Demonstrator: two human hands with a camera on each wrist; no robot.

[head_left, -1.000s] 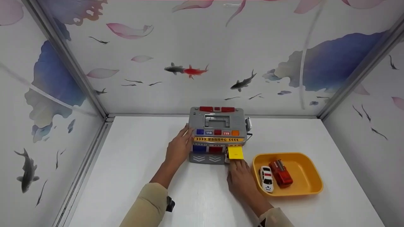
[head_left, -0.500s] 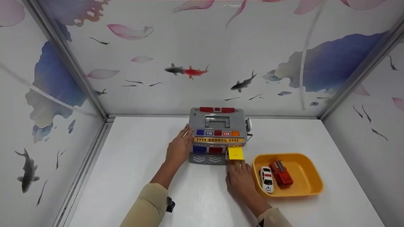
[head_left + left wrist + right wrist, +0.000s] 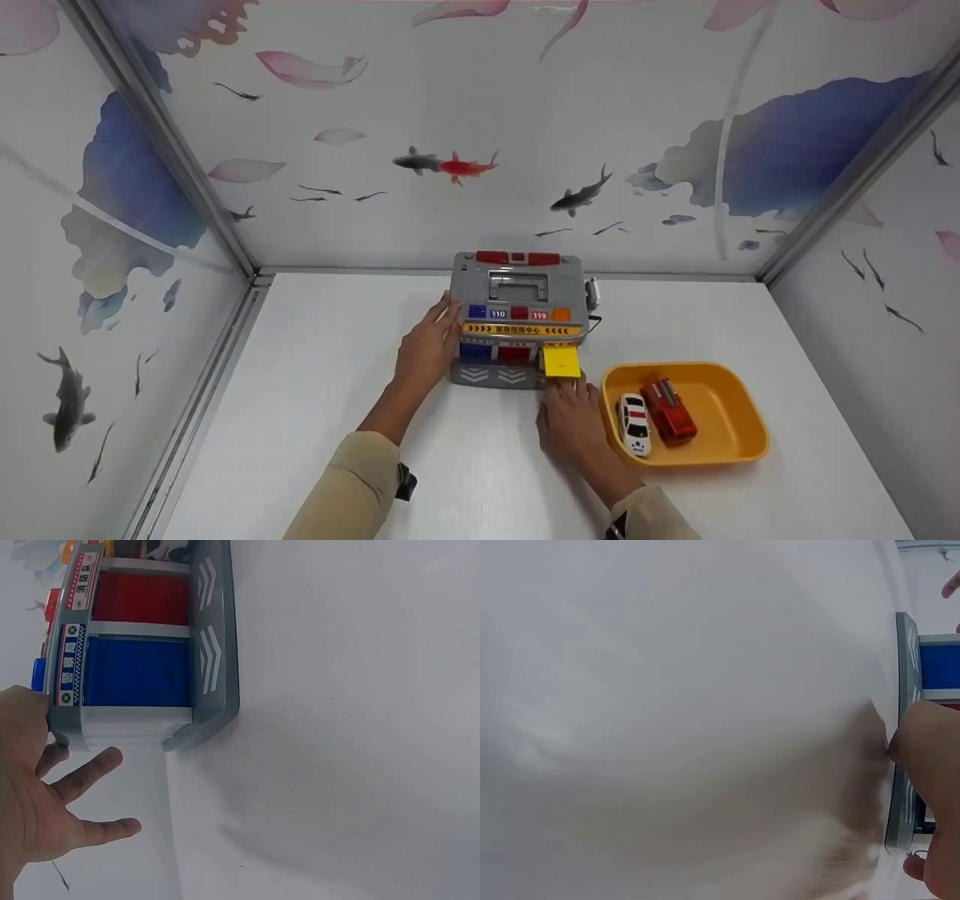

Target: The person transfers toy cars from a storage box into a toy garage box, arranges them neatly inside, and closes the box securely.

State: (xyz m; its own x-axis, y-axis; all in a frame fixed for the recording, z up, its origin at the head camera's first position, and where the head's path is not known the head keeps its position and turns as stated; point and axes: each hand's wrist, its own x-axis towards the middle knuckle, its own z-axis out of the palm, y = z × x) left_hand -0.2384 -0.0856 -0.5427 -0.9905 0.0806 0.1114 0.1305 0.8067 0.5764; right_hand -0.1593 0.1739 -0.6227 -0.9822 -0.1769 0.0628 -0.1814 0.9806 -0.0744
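Observation:
A grey toy garage (image 3: 517, 300) stands at the back of the white table, with a blue door (image 3: 137, 671), a red door (image 3: 141, 598) and a raised yellow door (image 3: 561, 361). My left hand (image 3: 427, 349) rests against its left side, thumb by the roof edge and the other fingers spread out straight. My right hand (image 3: 574, 420) reaches forward at the ramp (image 3: 904, 795), fingers under the yellow door, their tips hidden. Part of a black-and-white toy car (image 3: 169, 549) shows in that bay in the left wrist view.
Right of my right hand sits a yellow tray (image 3: 724, 412) holding a white toy police car (image 3: 634, 425) and a red toy fire truck (image 3: 671, 412). Printed panels (image 3: 480, 225) wall the table (image 3: 337, 315) at the back and both sides.
My right hand has edged slightly forward under the yellow door, and less of the white car shows beside its fingers. The left hand and the garage keep their places.

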